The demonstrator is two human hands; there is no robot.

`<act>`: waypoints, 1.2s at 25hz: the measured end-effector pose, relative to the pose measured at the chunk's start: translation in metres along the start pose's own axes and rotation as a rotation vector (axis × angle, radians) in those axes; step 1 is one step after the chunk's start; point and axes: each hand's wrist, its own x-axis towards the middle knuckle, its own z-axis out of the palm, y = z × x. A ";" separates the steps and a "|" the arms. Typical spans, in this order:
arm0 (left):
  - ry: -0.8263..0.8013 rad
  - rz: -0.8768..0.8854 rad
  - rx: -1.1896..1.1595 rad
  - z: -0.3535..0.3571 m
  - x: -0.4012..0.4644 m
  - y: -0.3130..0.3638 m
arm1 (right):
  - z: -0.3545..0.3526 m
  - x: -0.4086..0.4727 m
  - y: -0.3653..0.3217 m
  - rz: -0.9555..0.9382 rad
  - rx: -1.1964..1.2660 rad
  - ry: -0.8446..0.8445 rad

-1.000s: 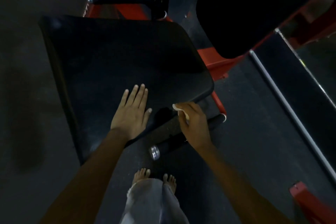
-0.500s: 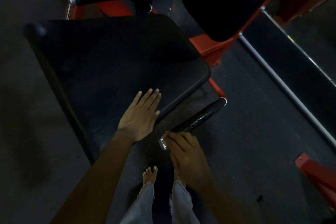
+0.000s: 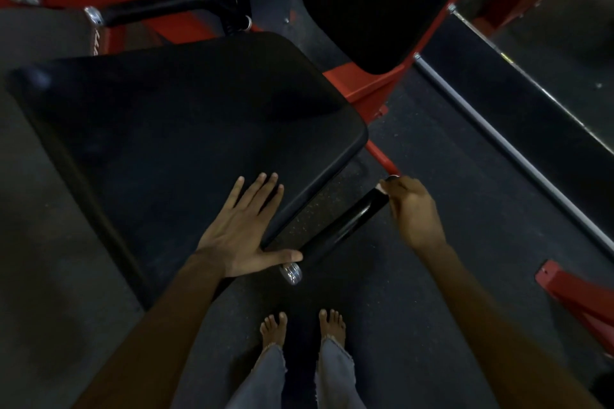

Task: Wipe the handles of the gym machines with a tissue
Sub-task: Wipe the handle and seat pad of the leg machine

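Left hand [image 3: 244,231] is lying flat on the near right corner of the black seat pad [image 3: 186,143], fingers straight and spread, thumb reaching out toward 3 o'clock just above the chrome end cap [image 3: 291,272] of the handle; it is grasping nothing.

Right hand [image 3: 413,212] is sitting at the far end of the black handle [image 3: 342,227], fingers clenched around that end. A small sliver of white tissue [image 3: 379,189] is showing at the fingertips, pressed against the handle; most of the tissue is hidden inside the grip.

The handle is running diagonally from its chrome cap at about 7 o'clock to the right hand at about 1 o'clock, just beside the pad's right edge and apart from it. Its exposed black surface is glossy and is catching a highlight.

A red frame bar [image 3: 378,156] is emerging from under the pad and is ending just beyond the right hand's fingertips. A second black handle [image 3: 159,8] with a chrome end is lying at 11 o'clock, beyond the pad. A black back pad [image 3: 375,0] is standing at 1 o'clock.

Bare feet [image 3: 274,330] are standing on the dark rubber floor [image 3: 465,176] at 6 o'clock.
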 end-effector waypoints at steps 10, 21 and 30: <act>-0.003 0.031 -0.006 0.000 -0.001 0.000 | 0.013 -0.071 -0.122 -0.432 0.186 -0.126; -0.015 0.025 0.002 -0.003 0.001 0.002 | 0.002 -0.009 -0.039 -0.590 0.012 -0.139; 0.010 0.011 0.002 -0.003 0.000 0.003 | -0.011 0.047 -0.058 -0.325 0.315 -0.507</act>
